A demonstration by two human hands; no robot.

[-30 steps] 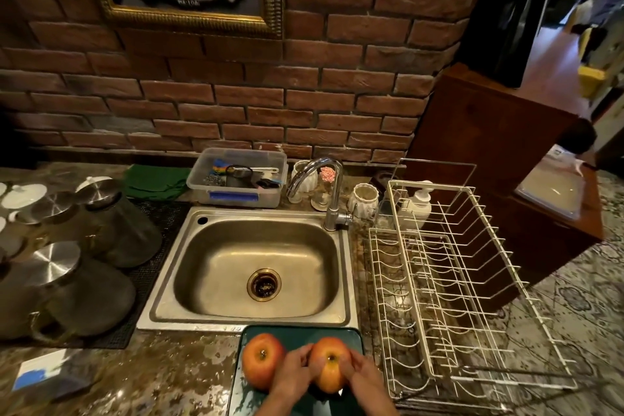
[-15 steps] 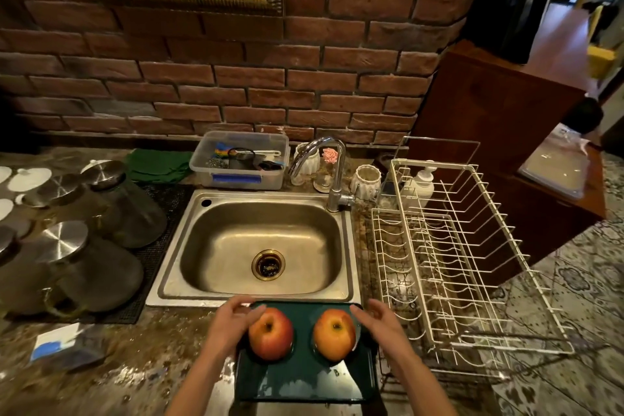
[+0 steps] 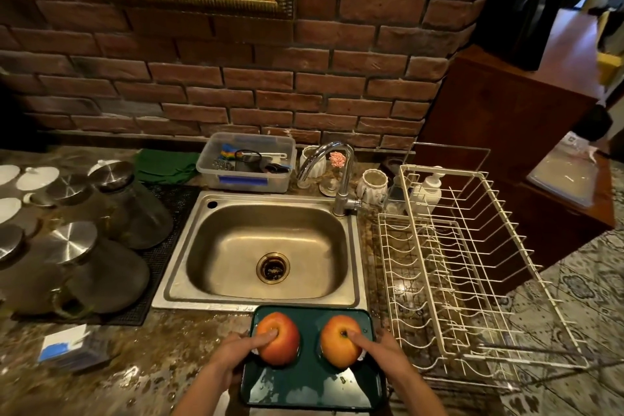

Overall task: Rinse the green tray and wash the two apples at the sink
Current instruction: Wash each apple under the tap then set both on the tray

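Note:
The green tray (image 3: 310,385) sits at the counter's front edge, just before the steel sink (image 3: 229,257). Two red-yellow apples stand side by side on it, the left apple (image 3: 282,349) and the right apple (image 3: 336,353). My left hand (image 3: 229,353) grips the tray's left side, its thumb lying across the top of the left apple. My right hand (image 3: 383,349) grips the tray's right side, thumb on the right apple. The fingers under the tray are hidden. The faucet (image 3: 341,176) at the sink's back right runs no water.
A white wire dish rack (image 3: 456,263) stands right of the sink. Large glass jars with metal lids (image 3: 101,263) stand on a black mat at the left. Behind the sink are a clear plastic box (image 3: 246,162), small ceramic cups and a soap dispenser (image 3: 430,189).
Both hands left the right apple, spread to the tray's two sides, then closed on the edges with a thumb on each apple. The apples now stand further apart.

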